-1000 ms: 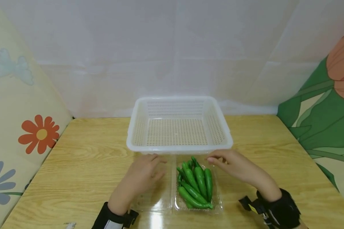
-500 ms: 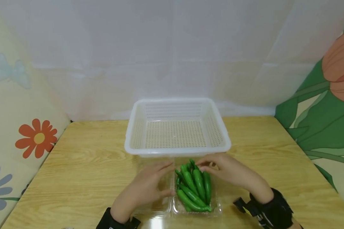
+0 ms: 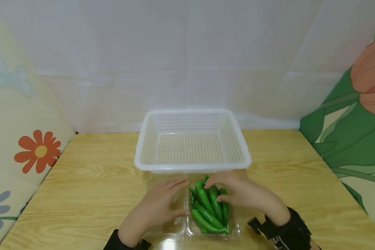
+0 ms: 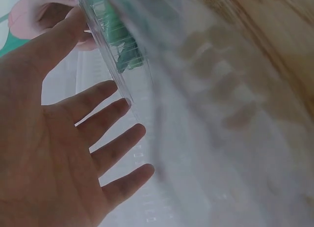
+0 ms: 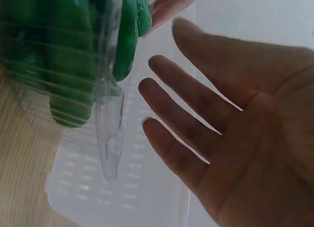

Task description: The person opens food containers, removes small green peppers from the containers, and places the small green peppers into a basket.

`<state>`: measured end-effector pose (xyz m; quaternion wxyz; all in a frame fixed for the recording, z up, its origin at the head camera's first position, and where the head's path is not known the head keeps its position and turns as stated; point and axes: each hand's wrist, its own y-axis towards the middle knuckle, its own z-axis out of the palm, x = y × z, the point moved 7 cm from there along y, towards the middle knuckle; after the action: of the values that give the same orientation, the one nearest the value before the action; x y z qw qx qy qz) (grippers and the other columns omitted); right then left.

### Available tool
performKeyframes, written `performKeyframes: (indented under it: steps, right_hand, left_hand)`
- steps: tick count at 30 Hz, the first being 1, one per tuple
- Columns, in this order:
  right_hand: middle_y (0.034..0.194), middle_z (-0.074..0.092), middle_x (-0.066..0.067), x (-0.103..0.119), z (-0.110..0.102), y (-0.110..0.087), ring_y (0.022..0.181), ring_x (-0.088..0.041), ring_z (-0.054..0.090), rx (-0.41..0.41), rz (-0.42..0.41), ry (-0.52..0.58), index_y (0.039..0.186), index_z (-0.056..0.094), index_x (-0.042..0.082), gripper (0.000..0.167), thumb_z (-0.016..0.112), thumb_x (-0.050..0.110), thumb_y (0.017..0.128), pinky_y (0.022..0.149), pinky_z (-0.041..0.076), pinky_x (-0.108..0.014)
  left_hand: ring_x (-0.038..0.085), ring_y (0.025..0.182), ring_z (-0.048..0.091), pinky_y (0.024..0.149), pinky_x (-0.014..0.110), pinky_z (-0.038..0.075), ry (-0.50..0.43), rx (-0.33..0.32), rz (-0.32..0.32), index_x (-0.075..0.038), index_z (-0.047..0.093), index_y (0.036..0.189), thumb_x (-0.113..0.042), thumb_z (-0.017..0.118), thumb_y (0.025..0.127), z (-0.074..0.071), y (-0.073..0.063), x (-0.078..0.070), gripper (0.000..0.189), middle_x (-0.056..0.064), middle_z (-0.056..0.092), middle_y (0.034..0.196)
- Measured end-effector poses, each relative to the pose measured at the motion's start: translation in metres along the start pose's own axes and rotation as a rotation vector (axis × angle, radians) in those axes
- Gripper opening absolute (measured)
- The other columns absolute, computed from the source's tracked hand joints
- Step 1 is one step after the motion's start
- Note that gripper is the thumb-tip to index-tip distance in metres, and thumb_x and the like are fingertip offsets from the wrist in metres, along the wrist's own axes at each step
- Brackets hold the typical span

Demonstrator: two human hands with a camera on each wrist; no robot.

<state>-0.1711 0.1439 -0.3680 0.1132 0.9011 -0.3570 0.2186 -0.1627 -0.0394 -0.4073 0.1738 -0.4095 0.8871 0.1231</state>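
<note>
Several long green peppers lie heaped in the right half of a clear plastic clamshell box; its other half lies unfolded to the left. My left hand is over that left half, its fingertips beside the box's middle edge. In the left wrist view the fingers of this hand are spread and the palm holds nothing. My right hand reaches over the far right side of the heap, fingertips and thumb just above or touching the peppers; I cannot tell which. The right wrist view shows its fingers apart, gripping nothing.
A white perforated plastic basket stands right behind the box, with nothing visible in it. The wooden table extends to both sides. White sheeting rises at the back, and patterned panels flank the table.
My right hand has moved left from the box's far right corner to over the peppers. My left hand has shifted right, up to the middle edge of the box.
</note>
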Motion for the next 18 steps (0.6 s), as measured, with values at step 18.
performKeyframes:
  steps: [18]
  right_hand:
    - [0.142, 0.052, -0.014, 0.005, 0.013, -0.007, 0.129, -0.037, 0.048, 0.072, 0.002, -0.047, 0.137, 0.055, 0.01, 0.087, 0.091, 0.006, 0.058, 0.103, 0.042, -0.06]
  left_hand:
    - [0.027, 0.138, 0.042, 0.112, 0.055, 0.034, -0.002, 0.002, -0.007, -0.02, 0.044, 0.15, -0.058, 0.069, 0.084, 0.002, 0.0, 0.002, 0.08, 0.0, 0.04, 0.155]
